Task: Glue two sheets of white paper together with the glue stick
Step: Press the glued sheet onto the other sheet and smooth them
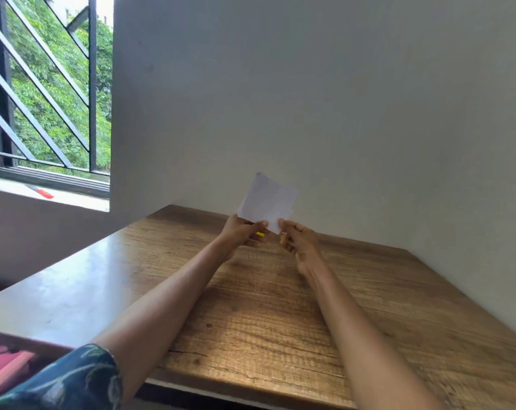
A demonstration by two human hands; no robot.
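Observation:
A small white paper point(268, 202) is held upright above the far end of the wooden table point(280, 321), close to the wall. My left hand point(242, 232) pinches its lower left edge and my right hand point(296, 239) pinches its lower right corner. I cannot tell whether it is one sheet or two laid together. Small yellow bits point(260, 234) show by the fingers of both hands; what they belong to is hidden. No glue stick is plainly visible.
A grey wall point(310, 99) stands right behind the table and along its right side. At the left is a barred window point(49, 84) with a red and blue object point(42, 192) on its sill. Pink items point(5, 368) lie at the lower left.

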